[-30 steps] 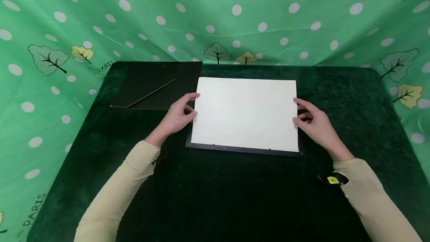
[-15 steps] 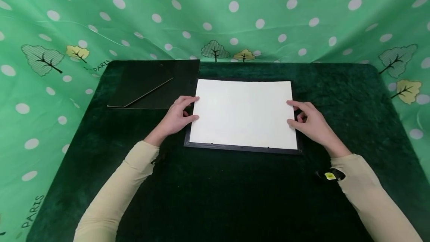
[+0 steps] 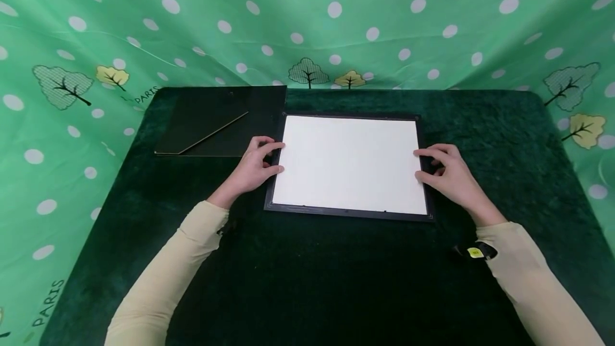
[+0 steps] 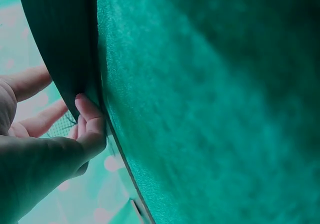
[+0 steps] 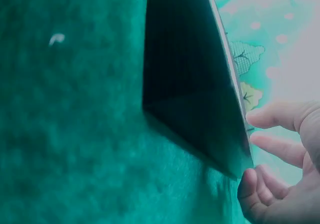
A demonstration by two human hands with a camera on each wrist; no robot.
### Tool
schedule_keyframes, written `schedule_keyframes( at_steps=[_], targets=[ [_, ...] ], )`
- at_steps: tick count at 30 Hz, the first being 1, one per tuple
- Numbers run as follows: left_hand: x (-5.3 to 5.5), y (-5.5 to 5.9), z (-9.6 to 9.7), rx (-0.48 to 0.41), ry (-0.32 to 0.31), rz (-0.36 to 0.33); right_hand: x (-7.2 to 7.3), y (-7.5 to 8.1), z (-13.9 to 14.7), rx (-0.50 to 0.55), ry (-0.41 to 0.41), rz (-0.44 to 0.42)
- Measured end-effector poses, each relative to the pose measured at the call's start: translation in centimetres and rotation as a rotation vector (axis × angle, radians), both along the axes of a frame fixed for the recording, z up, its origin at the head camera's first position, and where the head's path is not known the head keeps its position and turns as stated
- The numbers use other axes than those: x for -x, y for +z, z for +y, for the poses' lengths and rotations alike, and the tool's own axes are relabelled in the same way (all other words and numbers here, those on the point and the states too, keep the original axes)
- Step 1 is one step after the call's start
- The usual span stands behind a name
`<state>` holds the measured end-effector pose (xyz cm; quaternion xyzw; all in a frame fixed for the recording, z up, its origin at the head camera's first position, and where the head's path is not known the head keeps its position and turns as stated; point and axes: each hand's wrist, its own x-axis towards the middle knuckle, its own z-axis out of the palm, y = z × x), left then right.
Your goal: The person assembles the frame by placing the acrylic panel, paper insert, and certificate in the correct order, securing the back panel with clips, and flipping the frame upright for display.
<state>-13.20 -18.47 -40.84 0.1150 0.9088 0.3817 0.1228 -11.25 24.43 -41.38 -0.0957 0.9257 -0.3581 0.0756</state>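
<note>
A white sheet (image 3: pixel 351 164) lies inside a black picture frame (image 3: pixel 336 212) on the table, with a dark rim showing all around it. My left hand (image 3: pixel 251 168) is at the left side, thumb and forefinger spread apart with their tips touching the sheet's edge. Opposite it, my right hand (image 3: pixel 447 176) touches the right edge the same way, its other fingers bent beside the frame. The left wrist view has the left hand (image 4: pixel 60 129) at the frame's dark side. In the right wrist view, the right hand (image 5: pixel 285 169) is beside the frame's side wall (image 5: pixel 195 83).
A flat black panel (image 3: pixel 261 103) with a thin pale slanting line lies at the back left, reaching the frame's upper left corner. Dark green cloth (image 3: pixel 307 282) covers the table. A green dotted curtain (image 3: pixel 355 20) hangs behind and at the sides.
The white sheet has come down and settled within the frame; its top rim, earlier covered, now shows. Both hands stayed at the sheet's sides and shifted slightly with it.
</note>
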Motion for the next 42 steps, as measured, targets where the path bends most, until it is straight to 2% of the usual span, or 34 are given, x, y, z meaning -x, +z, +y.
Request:
schedule_keyframes(
  at_steps=[7, 11, 17, 25, 31, 37, 42],
  targets=[
    [-0.1, 0.1, 0.2, 0.018, 0.015, -0.016, 0.2, -0.3, 0.3, -0.004, 0.020, -0.088],
    [-0.1, 0.3, 0.5, -0.018, 0.043, -0.008, 0.3, -0.4, 0.4, 0.009, 0.009, -0.079],
    [-0.2, 0.2, 0.5, -0.080, 0.117, -0.042, 0.6, -0.6, 0.4, 0.029, -0.011, -0.067],
    [0.6, -0.1, 0.8, -0.106, 0.144, -0.015, 1.1, -0.6, 0.6, 0.051, -0.033, -0.078],
    [0.7, -0.3, 0.7, -0.125, 0.169, -0.036, 1.0, -0.6, 0.7, 0.064, -0.036, -0.104],
    [0.6, -0.2, -0.1, -0.123, 0.150, -0.064, 0.8, -0.3, 0.6, 0.076, -0.021, -0.094],
    [0.8, 0.1, -2.1, -0.090, 0.150, -0.041, 0.6, -0.1, 0.7, 0.080, -0.039, -0.046]
  ],
)
